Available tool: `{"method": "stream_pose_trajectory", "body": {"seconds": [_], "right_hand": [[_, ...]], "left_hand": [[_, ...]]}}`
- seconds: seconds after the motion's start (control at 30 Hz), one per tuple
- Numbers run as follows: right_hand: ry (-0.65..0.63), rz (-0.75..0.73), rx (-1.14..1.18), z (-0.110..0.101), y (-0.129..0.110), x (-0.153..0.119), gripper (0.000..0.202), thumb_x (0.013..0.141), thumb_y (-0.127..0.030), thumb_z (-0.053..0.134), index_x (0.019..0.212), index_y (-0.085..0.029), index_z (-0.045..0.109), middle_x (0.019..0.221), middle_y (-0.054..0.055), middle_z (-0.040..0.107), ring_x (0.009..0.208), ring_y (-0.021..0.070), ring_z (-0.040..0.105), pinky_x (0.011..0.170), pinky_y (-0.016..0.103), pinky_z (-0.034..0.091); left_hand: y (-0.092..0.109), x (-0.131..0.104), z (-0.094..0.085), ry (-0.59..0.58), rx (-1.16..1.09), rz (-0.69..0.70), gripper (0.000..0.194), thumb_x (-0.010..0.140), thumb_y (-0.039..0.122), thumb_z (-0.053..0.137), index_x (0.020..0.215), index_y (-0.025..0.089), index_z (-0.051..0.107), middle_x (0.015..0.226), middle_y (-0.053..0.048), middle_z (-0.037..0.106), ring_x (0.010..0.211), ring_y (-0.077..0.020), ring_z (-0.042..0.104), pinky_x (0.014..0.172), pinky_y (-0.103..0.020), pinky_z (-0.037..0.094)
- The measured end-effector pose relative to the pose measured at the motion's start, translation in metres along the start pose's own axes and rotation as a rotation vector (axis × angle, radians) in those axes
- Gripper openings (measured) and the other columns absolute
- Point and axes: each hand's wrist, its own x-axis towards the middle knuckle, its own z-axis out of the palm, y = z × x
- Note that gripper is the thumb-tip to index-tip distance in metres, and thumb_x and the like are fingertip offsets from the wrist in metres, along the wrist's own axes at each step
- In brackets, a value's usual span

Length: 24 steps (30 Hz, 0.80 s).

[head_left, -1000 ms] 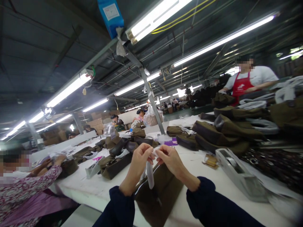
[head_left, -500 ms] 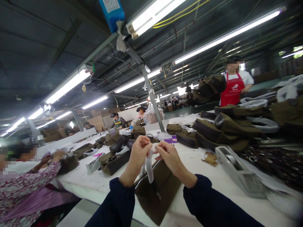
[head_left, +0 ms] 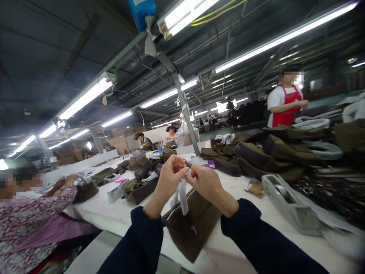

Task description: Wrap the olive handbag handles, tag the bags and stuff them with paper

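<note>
An olive-brown bag [head_left: 196,224] stands on the table in front of me, its zipper pull hanging on the near side. White wrapping covers its handle [head_left: 183,199], which rises to just below my fingers. My left hand [head_left: 171,177] is closed in a pinch at the top of the handle. Beside it, fingertips nearly touching, my right hand [head_left: 207,184] is pinched too. A small whitish bit shows between the fingertips; its kind is too small to make out, and the fingers hide the handle's top.
On the white table [head_left: 236,213], a grey tape dispenser [head_left: 291,205] stands at right beside a small brown cardboard piece [head_left: 254,188]. Stacked olive bags [head_left: 265,156] lie behind it. A co-worker in a patterned sleeve [head_left: 34,209] works at left; another in a red apron [head_left: 285,108] stands far right.
My hands have drawn closer together above the handle, and my right fingers have curled in more. The red-aproned person has turned, and the dark bags beside that person have moved away.
</note>
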Motion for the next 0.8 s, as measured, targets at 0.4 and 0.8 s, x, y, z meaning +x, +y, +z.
{"method": "stream_pose_trajectory", "body": {"seconds": [0.4, 0.8], "right_hand": [[-0.029, 0.37, 0.816, 0.031, 0.028, -0.03, 0.038, 0.094, -0.05, 0.043, 0.072, -0.02, 0.054, 0.056, -0.003, 0.049, 0.046, 0.0115, 0.044, 0.046, 0.024, 0.031], [-0.216, 0.642, 1.373, 0.112, 0.019, -0.003, 0.046, 0.077, -0.065, 0.051, 0.062, -0.022, 0.047, 0.043, -0.003, 0.042, 0.038, 0.0119, 0.041, 0.037, 0.023, 0.034]], "left_hand": [[-0.066, -0.012, 0.001, -0.009, 0.316, -0.089, 0.056, 0.073, 0.017, 0.063, 0.128, 0.019, 0.056, 0.12, -0.01, 0.064, 0.108, -0.0258, 0.059, 0.093, -0.038, 0.045], [-0.066, -0.011, 0.015, -0.246, -0.223, -0.327, 0.048, 0.078, 0.024, 0.06, 0.126, 0.019, 0.06, 0.059, 0.008, 0.044, 0.049, -0.0078, 0.036, 0.05, -0.02, 0.033]]}}
